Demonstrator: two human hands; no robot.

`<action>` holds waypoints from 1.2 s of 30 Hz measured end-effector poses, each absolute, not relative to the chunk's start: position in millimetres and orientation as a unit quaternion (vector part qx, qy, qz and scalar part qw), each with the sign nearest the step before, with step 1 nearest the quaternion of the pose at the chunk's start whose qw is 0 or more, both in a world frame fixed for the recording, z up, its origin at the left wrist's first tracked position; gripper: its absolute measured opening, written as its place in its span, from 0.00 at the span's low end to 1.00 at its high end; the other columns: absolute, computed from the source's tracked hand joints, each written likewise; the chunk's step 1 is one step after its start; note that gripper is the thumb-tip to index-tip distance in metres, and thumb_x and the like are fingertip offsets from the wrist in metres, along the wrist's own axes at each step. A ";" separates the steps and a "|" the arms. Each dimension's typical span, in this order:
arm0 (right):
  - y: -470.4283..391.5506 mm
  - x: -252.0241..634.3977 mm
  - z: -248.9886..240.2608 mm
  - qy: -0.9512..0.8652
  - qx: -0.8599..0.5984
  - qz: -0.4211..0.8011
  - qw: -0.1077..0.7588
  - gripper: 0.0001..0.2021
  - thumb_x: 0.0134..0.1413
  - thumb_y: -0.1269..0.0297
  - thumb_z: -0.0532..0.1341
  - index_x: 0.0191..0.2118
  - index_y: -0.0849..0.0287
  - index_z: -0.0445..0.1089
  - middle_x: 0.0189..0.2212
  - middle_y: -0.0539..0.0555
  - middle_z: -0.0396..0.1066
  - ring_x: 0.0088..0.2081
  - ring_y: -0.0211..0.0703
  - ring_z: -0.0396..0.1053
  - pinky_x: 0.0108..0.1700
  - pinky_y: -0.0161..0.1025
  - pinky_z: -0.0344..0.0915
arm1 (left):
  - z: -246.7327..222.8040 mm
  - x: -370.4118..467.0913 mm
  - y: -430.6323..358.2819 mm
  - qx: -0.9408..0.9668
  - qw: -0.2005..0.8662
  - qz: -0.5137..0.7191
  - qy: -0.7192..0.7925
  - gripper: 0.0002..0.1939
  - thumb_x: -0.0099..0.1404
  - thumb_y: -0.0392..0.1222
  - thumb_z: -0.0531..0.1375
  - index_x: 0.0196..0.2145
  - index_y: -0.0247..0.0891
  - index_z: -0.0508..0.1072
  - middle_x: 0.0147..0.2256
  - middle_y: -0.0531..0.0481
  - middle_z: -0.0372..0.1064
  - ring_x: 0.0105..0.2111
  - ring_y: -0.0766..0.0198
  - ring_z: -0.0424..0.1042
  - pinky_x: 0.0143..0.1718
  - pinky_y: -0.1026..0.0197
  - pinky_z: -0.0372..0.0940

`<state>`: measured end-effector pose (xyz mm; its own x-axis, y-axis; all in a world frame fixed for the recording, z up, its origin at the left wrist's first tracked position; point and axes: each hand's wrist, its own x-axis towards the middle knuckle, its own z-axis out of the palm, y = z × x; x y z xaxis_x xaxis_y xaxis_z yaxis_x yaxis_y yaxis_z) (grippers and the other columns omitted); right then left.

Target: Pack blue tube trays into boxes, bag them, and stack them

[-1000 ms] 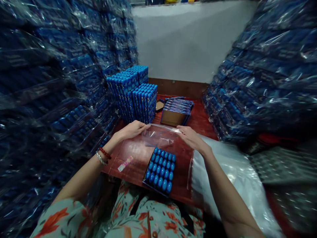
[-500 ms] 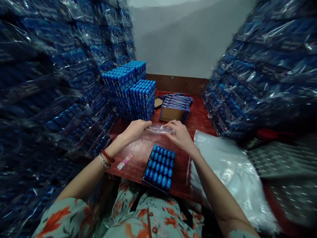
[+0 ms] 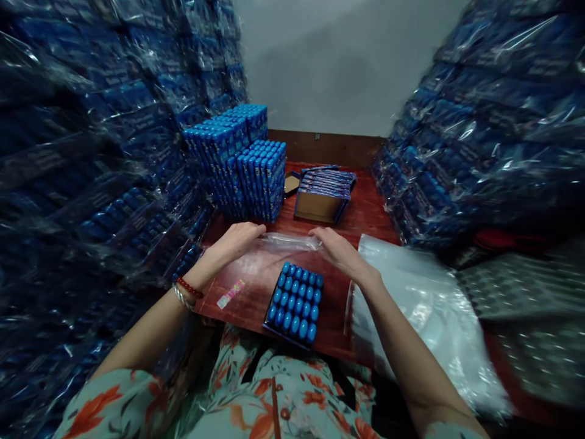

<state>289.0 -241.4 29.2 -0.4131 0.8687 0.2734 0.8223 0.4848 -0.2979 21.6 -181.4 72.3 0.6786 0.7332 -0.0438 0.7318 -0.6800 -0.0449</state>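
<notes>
My left hand (image 3: 237,239) and my right hand (image 3: 336,249) each pinch one end of a clear plastic bag (image 3: 289,242), stretched between them just above the red-brown table (image 3: 361,216). In front of the bag, near the table's front edge, lies an open dark box packed with several upright blue-capped tubes (image 3: 295,301). A red bead bracelet and a metal one sit on my left wrist.
Stacks of blue tube packs (image 3: 247,164) stand at the back left. A pile of flat box sleeves (image 3: 324,192) lies behind the bag. A heap of clear bags (image 3: 425,311) lies at my right. Plastic-wrapped blue bundles (image 3: 493,122) wall both sides.
My hands drew together on the bag, then spread it apart again a little. The view tilted down slightly.
</notes>
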 end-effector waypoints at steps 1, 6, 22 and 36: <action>-240.6 290.3 29.4 -0.831 -0.531 0.036 0.161 0.11 0.56 0.74 0.51 0.44 0.61 0.65 0.39 0.59 0.69 0.42 0.47 0.64 0.41 0.39 0.61 | 71.3 22.5 -180.4 -0.909 0.019 0.033 -0.416 0.09 0.66 0.35 0.50 0.36 0.36 0.70 0.35 0.44 0.72 0.37 0.57 0.71 0.32 0.63 0.58; -242.8 291.1 31.6 -0.691 -0.673 -0.090 0.246 0.09 0.59 0.67 0.52 0.39 0.59 0.68 0.36 0.58 0.71 0.38 0.47 0.67 0.36 0.38 0.59 | 66.0 38.4 -182.3 -0.822 0.067 -0.123 -0.552 0.13 0.69 0.39 0.46 0.37 0.35 0.69 0.36 0.42 0.70 0.39 0.55 0.70 0.35 0.60 0.60; -327.1 242.8 -124.2 -0.450 -0.717 0.239 0.476 0.15 0.55 0.58 0.45 0.34 0.58 0.66 0.31 0.53 0.69 0.34 0.44 0.65 0.39 0.40 0.62 | -118.0 65.3 -266.2 -0.677 -0.392 -0.368 -0.503 0.13 0.65 0.43 0.47 0.30 0.36 0.66 0.34 0.46 0.67 0.35 0.61 0.66 0.41 0.59 0.62; -288.7 232.0 -134.3 -0.368 -0.682 0.334 0.536 0.11 0.46 0.55 0.53 0.31 0.57 0.64 0.27 0.51 0.69 0.31 0.43 0.65 0.35 0.38 0.61 | -130.3 39.8 -273.3 -0.529 -0.437 -0.424 -0.591 0.16 0.58 0.54 0.54 0.25 0.37 0.64 0.23 0.54 0.62 0.27 0.65 0.63 0.30 0.66 0.58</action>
<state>232.0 -288.7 -134.3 0.5053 0.8608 -0.0616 0.1444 -0.1548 -0.9773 39.8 -273.3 -130.3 -0.0589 0.9960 -0.0679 0.2544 0.0807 0.9637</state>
